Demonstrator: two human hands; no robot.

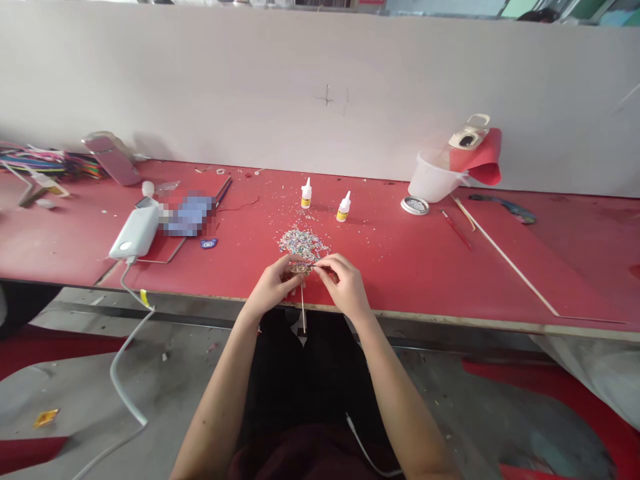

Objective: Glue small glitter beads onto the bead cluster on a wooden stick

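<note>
head view looks down on a long red table [400, 267], where both hands meet at the near edge, just this side of a small heap of glittery bits [303, 243]. the left hand [273, 287] is curled closed around a small sparkly ornament [300, 268] mounted on a thin stick [303, 310], with the stick hanging down past the table edge toward the lap. the right hand [345, 285] is pinched shut, fingertips touching the ornament's right side; something thin seems to sit between them, but it is too small to tell what. the ornament looks light and fragile, likely to shed its glitter if squeezed, so the stick just under it seems the safest place to grip, with only a fingertip touch on the decorated face. the stick itself looks stiff but slender and could snap if bent. two small glue bottles [306, 194] [343, 207] stand upright just beyond the heap. far right sit a white bucket [433, 177] with red sheet material [483, 160] draped over it, a round tin [415, 205] and long thin sticks [505, 259]. to the left lie a white power bank [135, 232] with its cable [125, 360] trailing off the edge, and colourful strips [40, 162] at the far left.
</note>
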